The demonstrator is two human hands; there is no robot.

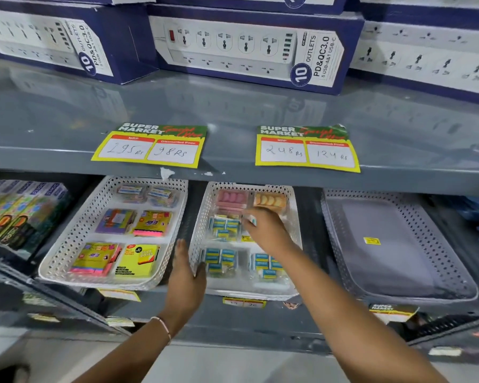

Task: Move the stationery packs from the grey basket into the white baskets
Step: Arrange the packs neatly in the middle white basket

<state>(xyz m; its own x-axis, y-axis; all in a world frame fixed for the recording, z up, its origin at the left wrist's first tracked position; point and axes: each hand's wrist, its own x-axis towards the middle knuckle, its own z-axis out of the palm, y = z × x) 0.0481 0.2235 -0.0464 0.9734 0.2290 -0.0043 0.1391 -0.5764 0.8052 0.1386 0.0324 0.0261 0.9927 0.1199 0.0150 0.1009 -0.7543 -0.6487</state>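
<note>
- Stationery packs fill the two white baskets on the lower shelf (233, 324); the grey basket (393, 244) at the right end of this shelf holds only a small yellow sticker (371, 240) on its floor.
- The middle white basket (198, 230) carries blue-and-white eraser packs (224, 225) in its centre and along its front edge, a pink pack (231, 199) at its back left corner and an orange pack (270, 201) at its back right corner.
- The left white basket (67, 244) holds sticky-note packs (152, 223) in three rows of two, from its back edge to its front edge.
- The right hand (266, 230) is over the middle of the middle white basket, with the fingers closed on a small white-and-blue pack (250, 219) held just above the eraser packs.
- The left hand (187, 283) grips the front left corner of the middle white basket, thumb inside the rim and fingers along the outer wall; a thin bracelet (162, 324) is on its wrist.
- Two yellow price cards (150, 146) lie on the front edge of the upper shelf (233, 111), and blue power-strip boxes (249, 48) stand along its back edge.
</note>
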